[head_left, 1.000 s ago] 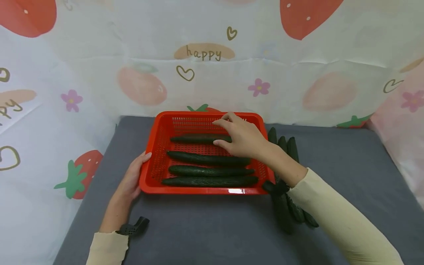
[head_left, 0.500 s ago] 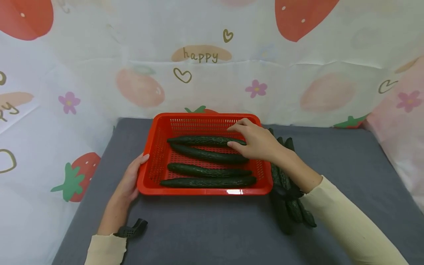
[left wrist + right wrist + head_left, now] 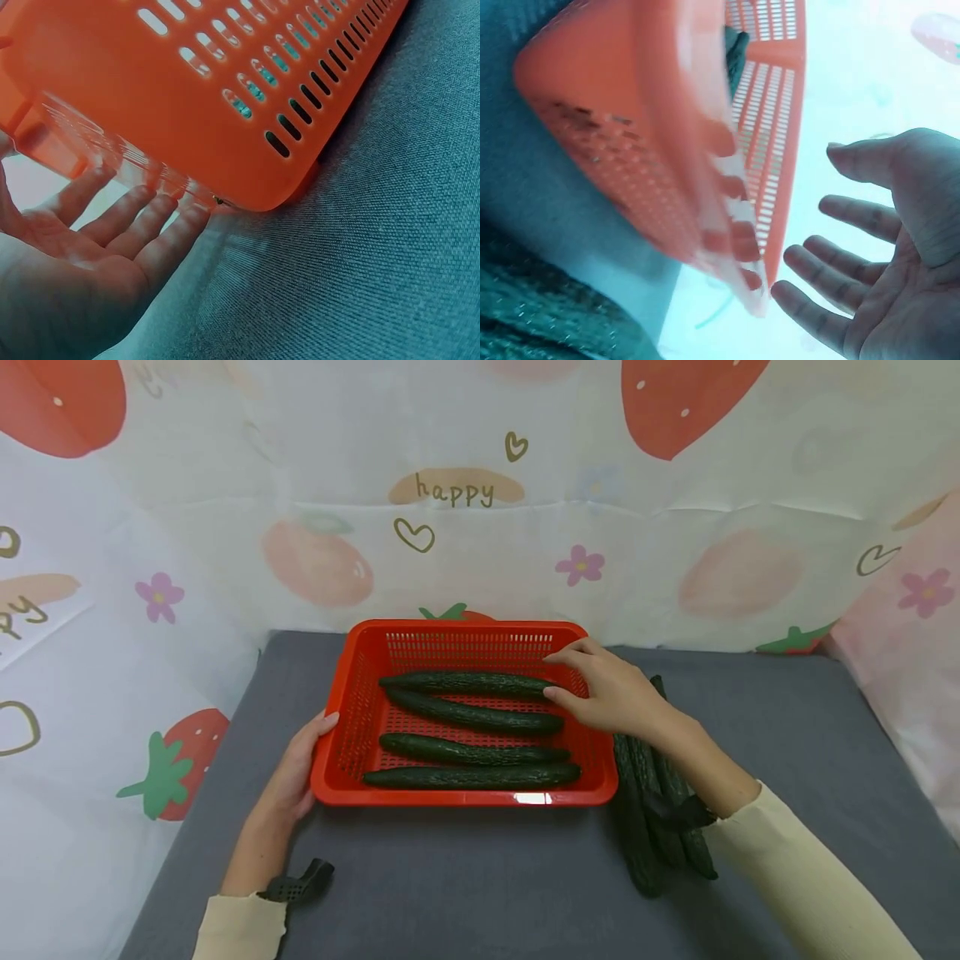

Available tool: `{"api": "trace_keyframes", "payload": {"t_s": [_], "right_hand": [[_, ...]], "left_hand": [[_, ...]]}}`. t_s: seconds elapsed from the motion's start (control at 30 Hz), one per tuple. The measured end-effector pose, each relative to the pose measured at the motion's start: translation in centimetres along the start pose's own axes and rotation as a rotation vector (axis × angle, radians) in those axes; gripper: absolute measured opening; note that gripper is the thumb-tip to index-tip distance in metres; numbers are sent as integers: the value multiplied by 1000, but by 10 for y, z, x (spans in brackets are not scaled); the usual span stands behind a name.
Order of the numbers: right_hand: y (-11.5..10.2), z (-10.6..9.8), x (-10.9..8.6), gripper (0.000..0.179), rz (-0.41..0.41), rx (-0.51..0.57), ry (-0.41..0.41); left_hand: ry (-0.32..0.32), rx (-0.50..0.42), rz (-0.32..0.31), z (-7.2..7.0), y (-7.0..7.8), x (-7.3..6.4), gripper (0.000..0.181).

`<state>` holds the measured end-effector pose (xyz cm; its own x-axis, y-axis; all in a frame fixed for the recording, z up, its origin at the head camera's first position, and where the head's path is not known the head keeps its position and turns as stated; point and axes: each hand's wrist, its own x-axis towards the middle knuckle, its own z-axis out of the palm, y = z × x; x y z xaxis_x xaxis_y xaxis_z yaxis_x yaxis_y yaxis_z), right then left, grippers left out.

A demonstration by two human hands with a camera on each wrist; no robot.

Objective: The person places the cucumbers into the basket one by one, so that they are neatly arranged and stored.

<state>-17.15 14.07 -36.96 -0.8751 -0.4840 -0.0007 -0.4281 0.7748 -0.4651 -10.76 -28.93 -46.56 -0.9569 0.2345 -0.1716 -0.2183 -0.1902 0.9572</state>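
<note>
Several dark green cucumbers [image 3: 472, 717] lie roughly crosswise in a red plastic basket [image 3: 465, 797] with slotted walls. At the basket's left side, my left hand [image 3: 294, 766] holds the rim, thumb on top. Its fingers [image 3: 154, 229] reach along the outside of the wall in the left wrist view. My right hand [image 3: 611, 692] is over the basket's right rim, thumb and fingers spread apart with nothing between them. The right wrist view shows that hand [image 3: 885, 255] beside the basket's end wall [image 3: 607, 135], with one dark cucumber end [image 3: 735, 56] visible inside.
Three more cucumbers [image 3: 637, 827] lie side by side on the grey cloth [image 3: 465, 885] right of the basket, partly under my right forearm. A white curtain [image 3: 465, 560] printed with fruit and hearts hangs behind the table.
My right hand has let go of the rearmost cucumber and moved right, to the basket's right rim. The second cucumber from the back now lies at a slant. The left hand stays at the rim.
</note>
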Motion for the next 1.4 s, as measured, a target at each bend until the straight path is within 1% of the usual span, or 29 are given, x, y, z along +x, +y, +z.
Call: {"api": "trace_keyframes", "payload": {"t_s": [0.13, 0.23, 0.33, 0.5, 0.7, 0.93, 1.1, 1.27, 1.4], "right_hand": [[7, 1, -7, 51, 7, 7, 8], [13, 2, -12, 50, 12, 19, 32], [19, 3, -15, 48, 8, 31, 67], [26, 1, -21, 48, 3, 43, 90], [35, -2, -32, 48, 27, 62, 124], [44, -3, -46, 47, 55, 92, 138], [55, 0, -54, 47, 75, 116, 142], [68, 4, -65, 48, 91, 103, 158], [75, 7, -73, 50, 121, 101, 147]], "left_hand": [[-15, -9, 12, -1, -1, -1, 40], [-20, -9, 10, -1, -2, -1, 40], [-13, -7, -3, -1, -2, -2, 41], [13, -5, -24, -1, -2, -2, 44], [35, 3, -35, -1, -1, -3, 45], [26, 5, -28, -1, 0, -4, 43], [40, 17, -42, 0, 0, -2, 45], [54, 17, -53, 2, 1, 1, 46], [69, 24, -64, 3, 2, 2, 48]]}}
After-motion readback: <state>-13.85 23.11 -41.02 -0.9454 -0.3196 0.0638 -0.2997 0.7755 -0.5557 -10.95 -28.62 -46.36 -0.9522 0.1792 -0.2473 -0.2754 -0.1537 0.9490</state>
